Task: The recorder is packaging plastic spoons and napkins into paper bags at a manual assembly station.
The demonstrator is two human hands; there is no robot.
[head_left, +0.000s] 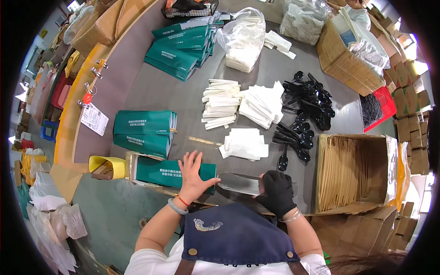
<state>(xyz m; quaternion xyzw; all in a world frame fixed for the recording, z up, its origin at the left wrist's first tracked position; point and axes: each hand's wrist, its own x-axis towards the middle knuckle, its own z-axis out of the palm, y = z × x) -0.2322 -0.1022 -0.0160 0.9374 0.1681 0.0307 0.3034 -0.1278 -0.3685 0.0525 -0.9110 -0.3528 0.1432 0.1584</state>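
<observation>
My bare left hand (191,176) has its fingers spread over a green printed packet (153,172) lying in an open cardboard holder at the table's near edge. Its thumb reaches right to the tip of a clear, round-ended flat piece (238,182). My right hand (276,192), in a black fingerless glove, is closed on the other end of that piece; whether it is a scoop or a strip I cannot tell. Just beyond lie a stack of white paper napkins (244,144) and black plastic spoons (295,140). More green packets (144,130) are piled to the left.
A cardboard box of wooden chopsticks (343,174) stands at right. Farther back are white paper-wrapped strips (221,104), folded white papers (262,104), a heap of black spoons (311,98), a plastic bag of napkins (243,46) and a large carton (348,59). A yellow container (107,167) stands left.
</observation>
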